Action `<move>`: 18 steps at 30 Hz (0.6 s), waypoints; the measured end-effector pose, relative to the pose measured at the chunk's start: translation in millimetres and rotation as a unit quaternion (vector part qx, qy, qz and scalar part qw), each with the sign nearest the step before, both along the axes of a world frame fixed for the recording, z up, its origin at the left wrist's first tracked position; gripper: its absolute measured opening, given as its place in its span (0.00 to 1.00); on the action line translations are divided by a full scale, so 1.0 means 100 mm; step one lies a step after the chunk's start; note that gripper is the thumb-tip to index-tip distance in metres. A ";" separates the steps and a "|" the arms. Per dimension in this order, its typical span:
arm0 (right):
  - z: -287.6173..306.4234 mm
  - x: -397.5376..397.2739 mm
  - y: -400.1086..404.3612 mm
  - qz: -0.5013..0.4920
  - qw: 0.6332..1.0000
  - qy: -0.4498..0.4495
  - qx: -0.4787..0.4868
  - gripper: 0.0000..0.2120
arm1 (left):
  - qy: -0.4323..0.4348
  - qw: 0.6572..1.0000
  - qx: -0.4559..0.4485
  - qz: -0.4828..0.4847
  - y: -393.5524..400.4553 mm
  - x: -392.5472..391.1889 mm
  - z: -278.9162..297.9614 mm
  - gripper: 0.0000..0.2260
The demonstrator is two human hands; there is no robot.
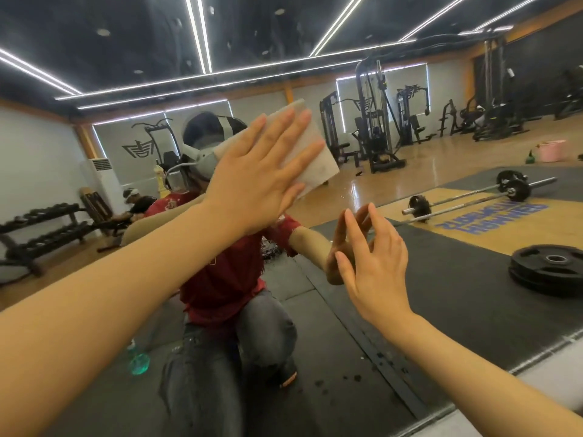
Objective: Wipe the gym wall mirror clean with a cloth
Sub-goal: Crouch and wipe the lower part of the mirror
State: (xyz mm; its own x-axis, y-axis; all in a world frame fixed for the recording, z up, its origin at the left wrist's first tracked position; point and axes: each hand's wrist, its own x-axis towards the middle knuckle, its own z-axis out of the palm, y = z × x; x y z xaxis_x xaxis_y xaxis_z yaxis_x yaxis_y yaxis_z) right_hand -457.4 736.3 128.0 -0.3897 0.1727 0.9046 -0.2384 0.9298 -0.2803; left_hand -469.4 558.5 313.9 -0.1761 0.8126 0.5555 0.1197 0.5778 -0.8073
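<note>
One large wall mirror (441, 190) fills nearly the whole view, its lower edge running diagonally across the bottom right corner. Its glass reflects a gym: weight machines (375, 127) at the far wall, a dumbbell rack (41, 228) at the left, a barbell (473, 198) on a wooden platform, and a stack of weight plates (550, 268) on dark floor mats. The reflection also shows the crouching person in a red shirt and grey jeans, a green spray bottle (138, 361) on the floor beside the knee, and a pink bucket (552, 150) farther back.

The left hand (252, 181) lies flat with fingers straight and spread, pressing a pale folded cloth (315, 159) against the glass at about head height of the reflected figure. The cloth sits between palm and mirror, its right and upper edges showing past the fingertips.

The right hand (375, 263) is released and holds nothing; its fingers are extended, with the fingertips touching the mirror lower and to the right of the cloth, meeting their own reflection.
</note>
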 end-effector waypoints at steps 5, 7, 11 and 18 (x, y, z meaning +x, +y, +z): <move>-0.02 -0.02 -0.02 -0.001 1.000 0.006 -0.003 0.29 | -0.024 0.997 0.069 0.005 -0.34 0.12 -0.62 0.28; -0.02 -0.02 -0.03 0.003 1.000 0.007 -0.006 0.29 | -0.043 0.999 0.020 0.007 -0.44 0.15 -0.96 0.29; -0.01 0.01 -0.03 0.006 1.000 -0.001 -0.011 0.30 | -0.044 0.996 -0.072 -0.001 -0.63 0.14 -1.01 0.28; 0.01 0.03 -0.04 -0.001 1.000 -0.007 -0.010 0.30 | -0.048 0.992 0.118 0.019 -0.67 0.22 -0.60 0.28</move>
State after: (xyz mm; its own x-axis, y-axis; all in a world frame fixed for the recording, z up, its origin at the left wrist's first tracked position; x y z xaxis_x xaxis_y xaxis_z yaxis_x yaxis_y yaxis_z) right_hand -454.3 732.7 128.9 -0.4022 0.1909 0.8954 -0.2318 0.9249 -0.3013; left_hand -447.2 491.3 254.3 -0.2653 0.6529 0.7094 0.1632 0.7556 -0.6344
